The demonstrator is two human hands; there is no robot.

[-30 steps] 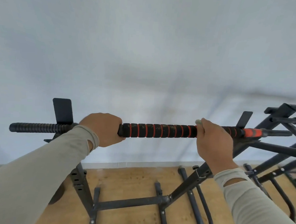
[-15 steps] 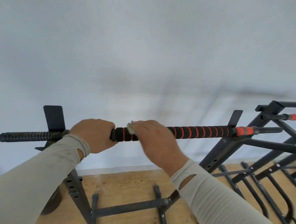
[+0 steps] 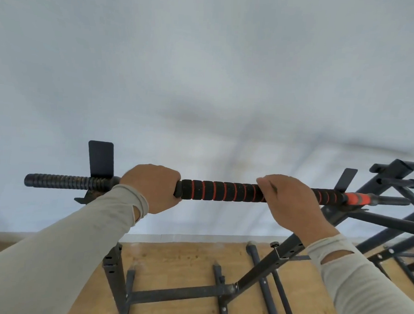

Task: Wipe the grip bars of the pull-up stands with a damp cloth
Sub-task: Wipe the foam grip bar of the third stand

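I see the grip bar (image 3: 223, 191) lying level across my view, its long axis running left to right, black foam ringed with orange, seated in the brackets of the pull-up stand (image 3: 177, 295). My left hand (image 3: 152, 188) is wrapped tight around the bar at the left end of the foam, steadying it. My right hand (image 3: 292, 202) is curled over the bar further right, near the orange end; I judge the damp cloth is tucked under that palm, but I cannot see it here. The bare foam lies between my hands, so the unwiped run, as I read it, sits to the left of the right hand, along the bar's own axis. The right hand is the one to slide; the left blocks the far end. A second stand (image 3: 391, 185) waits at the right, against the wall (image 3: 205, 72)
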